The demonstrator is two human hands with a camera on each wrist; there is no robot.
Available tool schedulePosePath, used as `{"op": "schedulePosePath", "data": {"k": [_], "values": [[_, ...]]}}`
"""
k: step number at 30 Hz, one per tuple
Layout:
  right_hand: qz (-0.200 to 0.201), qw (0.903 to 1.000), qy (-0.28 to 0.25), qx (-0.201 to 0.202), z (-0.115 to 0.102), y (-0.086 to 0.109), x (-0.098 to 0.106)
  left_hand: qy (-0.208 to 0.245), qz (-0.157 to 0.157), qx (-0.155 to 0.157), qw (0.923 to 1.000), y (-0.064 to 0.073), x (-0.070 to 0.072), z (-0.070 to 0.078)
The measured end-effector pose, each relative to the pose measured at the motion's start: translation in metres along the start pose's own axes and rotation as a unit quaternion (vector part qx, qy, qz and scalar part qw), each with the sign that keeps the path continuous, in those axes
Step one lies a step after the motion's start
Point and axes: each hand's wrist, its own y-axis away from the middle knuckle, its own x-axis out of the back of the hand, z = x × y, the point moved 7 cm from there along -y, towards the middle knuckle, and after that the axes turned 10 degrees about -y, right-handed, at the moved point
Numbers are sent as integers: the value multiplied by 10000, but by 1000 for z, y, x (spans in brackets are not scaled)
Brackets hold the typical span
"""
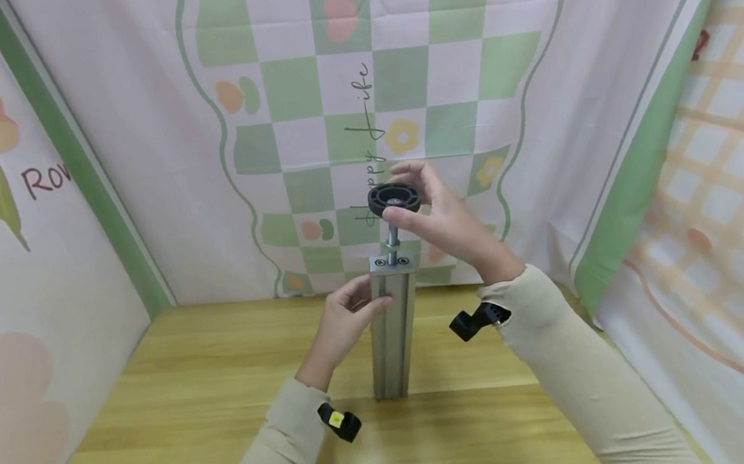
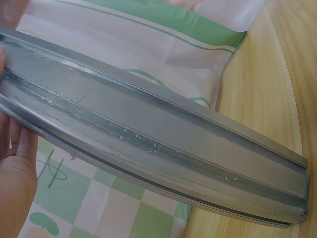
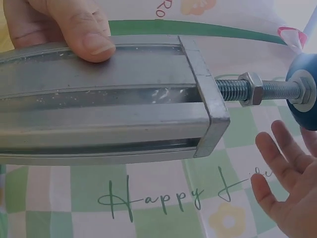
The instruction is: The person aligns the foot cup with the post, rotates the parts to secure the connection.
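A silver aluminium profile point(image 1: 392, 342) with long grooves stands upright on the wooden table. A metal end plate point(image 1: 375, 267) with two screws caps its top. From the plate rises a threaded rod point(image 3: 232, 90) with a hex nut point(image 3: 254, 89) partway along it. On the rod's upper end sits a round black levelling foot point(image 1: 378, 205), its ribbed hollow side up. My left hand point(image 1: 340, 325) grips the profile near its top, thumb along the front face. My right hand point(image 1: 455, 228) holds the levelling foot by its rim, thumb in front and fingers behind.
The wooden table point(image 1: 193, 398) runs back to a hanging green-and-white checked cloth point(image 1: 457, 67). Printed cloths also hang at left and right. A small black camera is strapped on each sleeve. Small pale flecks lie in the profile's grooves point(image 2: 153, 148).
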Motion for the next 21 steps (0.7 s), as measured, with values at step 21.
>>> {"op": "schedulePosePath", "data": {"k": [21], "values": [[-772,9845,-1078,1149,-7,6,-6,94,37,50,9999,1,-1,0]]}}
